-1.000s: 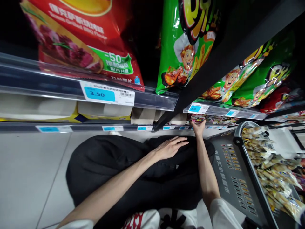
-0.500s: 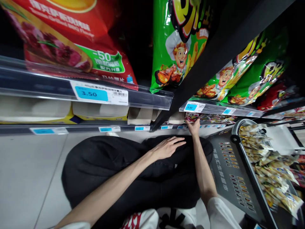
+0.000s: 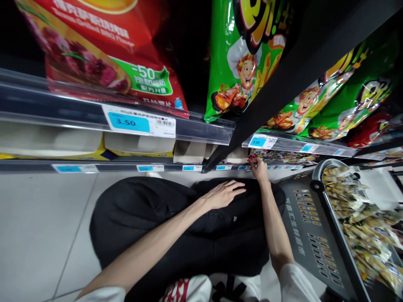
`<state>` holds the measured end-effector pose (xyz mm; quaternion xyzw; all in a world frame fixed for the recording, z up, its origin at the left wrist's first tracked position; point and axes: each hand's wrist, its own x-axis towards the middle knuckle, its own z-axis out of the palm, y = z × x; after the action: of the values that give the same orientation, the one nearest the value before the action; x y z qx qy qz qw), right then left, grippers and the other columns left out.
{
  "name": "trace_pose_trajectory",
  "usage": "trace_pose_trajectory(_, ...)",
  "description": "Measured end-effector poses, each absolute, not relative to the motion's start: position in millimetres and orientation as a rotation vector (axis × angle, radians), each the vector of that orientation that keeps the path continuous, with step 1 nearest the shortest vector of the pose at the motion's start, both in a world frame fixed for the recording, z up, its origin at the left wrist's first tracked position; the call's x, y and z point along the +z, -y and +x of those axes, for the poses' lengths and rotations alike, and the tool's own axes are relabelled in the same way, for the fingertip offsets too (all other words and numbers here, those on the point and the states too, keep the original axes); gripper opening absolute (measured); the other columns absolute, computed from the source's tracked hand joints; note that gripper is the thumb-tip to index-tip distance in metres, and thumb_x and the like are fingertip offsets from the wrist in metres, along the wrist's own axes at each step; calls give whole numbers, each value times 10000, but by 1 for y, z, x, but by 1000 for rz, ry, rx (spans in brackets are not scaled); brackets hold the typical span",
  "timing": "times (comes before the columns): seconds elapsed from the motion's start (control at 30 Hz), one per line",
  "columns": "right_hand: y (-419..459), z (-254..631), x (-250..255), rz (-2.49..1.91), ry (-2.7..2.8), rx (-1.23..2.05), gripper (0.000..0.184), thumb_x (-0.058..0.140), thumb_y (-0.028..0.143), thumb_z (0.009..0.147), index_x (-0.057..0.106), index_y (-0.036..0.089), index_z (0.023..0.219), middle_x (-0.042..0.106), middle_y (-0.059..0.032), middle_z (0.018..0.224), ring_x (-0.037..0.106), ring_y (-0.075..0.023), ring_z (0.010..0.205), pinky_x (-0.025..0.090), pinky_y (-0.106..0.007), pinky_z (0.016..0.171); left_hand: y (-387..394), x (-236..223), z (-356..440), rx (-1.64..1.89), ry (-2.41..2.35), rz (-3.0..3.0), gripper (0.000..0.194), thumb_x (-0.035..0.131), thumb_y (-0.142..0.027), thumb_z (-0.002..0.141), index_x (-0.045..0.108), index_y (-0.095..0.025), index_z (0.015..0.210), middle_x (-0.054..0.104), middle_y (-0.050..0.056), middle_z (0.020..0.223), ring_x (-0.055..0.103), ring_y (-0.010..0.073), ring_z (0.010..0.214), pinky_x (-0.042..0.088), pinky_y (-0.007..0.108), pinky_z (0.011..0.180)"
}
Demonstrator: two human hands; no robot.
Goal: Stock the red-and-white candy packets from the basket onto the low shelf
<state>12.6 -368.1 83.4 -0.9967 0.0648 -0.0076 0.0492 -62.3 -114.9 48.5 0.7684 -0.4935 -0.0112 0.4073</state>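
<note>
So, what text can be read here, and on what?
"3.50": price tag below the red bag
"3.50": smaller tag right of the post
"-50": red bag's green patch
"配方升级": same patch
"Grilled BBQ Flavor": red bag
"克萨斯烧烤味": red bag
"生鲜超市": gray basket
Too small or blurred: lower tags, packets by the right hand, basket's packets, other print
Partly cut off: green bag's lettering

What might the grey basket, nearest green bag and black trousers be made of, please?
Grey basket: probably rigid, matt plastic, given its slotted wall. Green bag: likely thin, glossy film, judging by bright highlights. Black trousers: soft, matt cloth, from the folds; fibre unclear.
</note>
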Motion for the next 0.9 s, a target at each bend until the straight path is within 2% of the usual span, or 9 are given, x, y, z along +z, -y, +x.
trace_pose_trajectory(0.13,375,25,100,-3136,-49,177,295,516,352,1020,735,162,1067,782,-152,1030,722,-266,963,461,-312,880,114,49,-63,-76,1311,2011,525,502,-68,937,562,-247,1427,529,61,1527,532,248,1345,532,437,1097)
trace_pose_trajectory(0.3,384,35,115,-3184,116,411,307,511,324,1018,778,209,1115,789,-118,1116,726,-246,1052,470,-274,912,113,49,-63,-92,1359,2067,498,499,-75,946,572,-247,1408,533,57,1520,538,240,1334,531,407,1082)
trace_pose_trajectory(0.57,386,45,109,-3245,95,498,421,592,290,953,664,185,1354,724,-156,1285,690,-313,1170,492,-364,1007,112,50,-63,-156,1392,2076,482,486,-77,959,573,-239,1405,530,61,1523,540,242,1335,536,417,1075)
trace_pose_trajectory(0.67,386,49,112,-3233,121,520,420,620,291,937,671,201,1344,698,-131,1344,679,-294,1193,497,-333,1006,111,50,-63,-174,1406,2090,484,489,-74,956,572,-236,1404,528,58,1527,534,249,1347,534,424,1079)
trace_pose_trajectory(0.8,383,54,120,-3213,144,529,304,571,226,955,757,211,1196,729,-90,1298,684,-242,1159,499,-279,989,111,51,-63,-170,1424,2087,464,499,-74,949,590,-232,1376,551,62,1501,548,239,1327,539,410,1061)
trace_pose_trajectory(0.9,382,59,125,-3236,108,472,284,580,254,952,776,181,1144,745,-123,1245,671,-279,1160,492,-329,1014,112,52,-62,-165,1435,2077,417,501,-76,948,621,-225,1319,578,63,1466,571,220,1290,547,385,1029)
